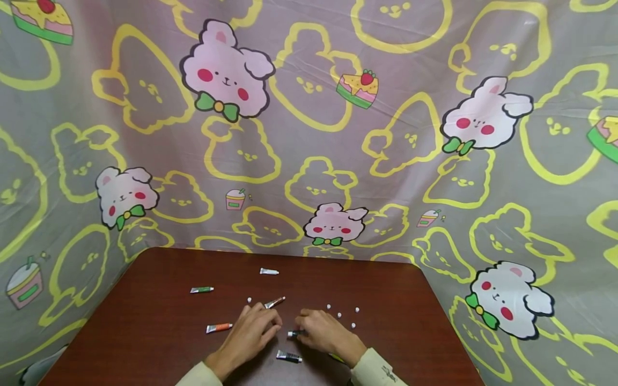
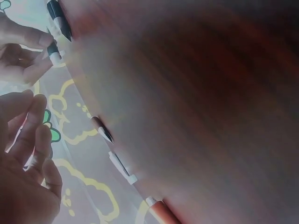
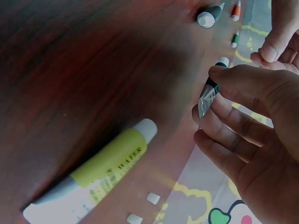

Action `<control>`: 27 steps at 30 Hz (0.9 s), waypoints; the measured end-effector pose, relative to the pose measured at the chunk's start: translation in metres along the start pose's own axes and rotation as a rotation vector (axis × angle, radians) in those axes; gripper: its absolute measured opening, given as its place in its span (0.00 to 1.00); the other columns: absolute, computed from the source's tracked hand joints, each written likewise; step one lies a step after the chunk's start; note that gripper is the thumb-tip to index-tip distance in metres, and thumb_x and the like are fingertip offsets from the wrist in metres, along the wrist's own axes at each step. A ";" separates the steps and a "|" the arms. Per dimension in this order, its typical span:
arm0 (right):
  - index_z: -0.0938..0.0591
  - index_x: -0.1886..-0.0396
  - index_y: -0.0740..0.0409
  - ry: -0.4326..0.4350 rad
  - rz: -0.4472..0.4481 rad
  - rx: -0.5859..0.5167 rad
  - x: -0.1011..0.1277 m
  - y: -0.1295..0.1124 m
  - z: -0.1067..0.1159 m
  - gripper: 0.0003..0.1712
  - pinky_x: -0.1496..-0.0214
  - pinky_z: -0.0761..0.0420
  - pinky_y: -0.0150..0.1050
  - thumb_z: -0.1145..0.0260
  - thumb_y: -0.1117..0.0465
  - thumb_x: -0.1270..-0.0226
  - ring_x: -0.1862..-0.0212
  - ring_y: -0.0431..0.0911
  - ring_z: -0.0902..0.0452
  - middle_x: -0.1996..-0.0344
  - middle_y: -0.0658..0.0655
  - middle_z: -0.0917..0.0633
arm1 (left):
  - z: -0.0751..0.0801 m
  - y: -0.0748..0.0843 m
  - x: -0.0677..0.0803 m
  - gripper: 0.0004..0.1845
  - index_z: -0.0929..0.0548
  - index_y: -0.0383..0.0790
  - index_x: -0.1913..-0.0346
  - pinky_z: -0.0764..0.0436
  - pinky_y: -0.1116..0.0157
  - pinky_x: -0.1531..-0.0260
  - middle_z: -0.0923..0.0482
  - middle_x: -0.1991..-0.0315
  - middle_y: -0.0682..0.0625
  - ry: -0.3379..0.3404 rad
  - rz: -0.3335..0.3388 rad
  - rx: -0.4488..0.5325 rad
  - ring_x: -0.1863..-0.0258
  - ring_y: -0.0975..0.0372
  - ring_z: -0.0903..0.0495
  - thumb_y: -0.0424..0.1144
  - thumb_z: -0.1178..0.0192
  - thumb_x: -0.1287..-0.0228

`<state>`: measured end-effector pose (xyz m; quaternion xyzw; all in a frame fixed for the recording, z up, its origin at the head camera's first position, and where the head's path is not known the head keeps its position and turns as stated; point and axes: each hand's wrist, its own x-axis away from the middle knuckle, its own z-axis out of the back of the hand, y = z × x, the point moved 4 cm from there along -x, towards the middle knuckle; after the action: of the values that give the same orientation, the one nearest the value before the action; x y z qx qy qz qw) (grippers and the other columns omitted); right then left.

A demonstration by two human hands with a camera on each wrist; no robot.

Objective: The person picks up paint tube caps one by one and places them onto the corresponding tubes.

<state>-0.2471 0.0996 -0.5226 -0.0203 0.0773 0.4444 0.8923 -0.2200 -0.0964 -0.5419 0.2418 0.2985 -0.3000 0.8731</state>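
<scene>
My right hand (image 1: 324,329) pinches a small dark paint tube (image 3: 213,85) between thumb and fingers, its white cap pointing toward the left hand. Beside it, my left hand (image 1: 252,328) has its fingers loosely bent, with nothing visible between them. A black paint tube (image 1: 289,356) lies on the table in front of both hands. Close to the right wrist is a yellow paint tube (image 3: 112,163), mostly hidden in the head view. An orange paint tube (image 1: 219,327) lies left of the left hand, and a brown one (image 1: 275,302) just beyond its fingers.
Farther back on the brown table (image 1: 159,300) lie a green paint tube (image 1: 201,289) and a white one (image 1: 269,272). Several small white caps (image 1: 339,315) are scattered right of the hands, and another cap (image 1: 249,299) sits left. A patterned curtain (image 1: 299,150) hangs behind the table.
</scene>
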 end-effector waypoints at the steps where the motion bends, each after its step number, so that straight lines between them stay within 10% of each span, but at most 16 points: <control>1: 0.14 0.64 0.49 -0.002 -0.002 0.003 0.000 0.000 -0.002 0.11 0.70 0.20 0.31 0.19 0.55 0.36 0.67 0.37 0.18 0.64 0.46 0.16 | 0.000 0.000 0.000 0.13 0.14 0.57 0.62 0.36 0.67 0.62 0.15 0.68 0.67 0.001 0.001 0.001 0.65 0.70 0.28 0.38 0.19 0.44; 27: 0.13 0.66 0.47 -0.002 -0.013 0.006 -0.001 0.000 -0.013 0.10 0.68 0.20 0.32 0.17 0.54 0.39 0.66 0.36 0.19 0.65 0.44 0.16 | 0.002 -0.004 0.003 0.14 0.15 0.56 0.62 0.35 0.66 0.62 0.14 0.68 0.66 0.025 0.013 -0.003 0.65 0.70 0.27 0.38 0.19 0.45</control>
<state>-0.2491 0.0977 -0.5352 -0.0176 0.0776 0.4385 0.8952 -0.2199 -0.1011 -0.5435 0.2462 0.3081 -0.2907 0.8717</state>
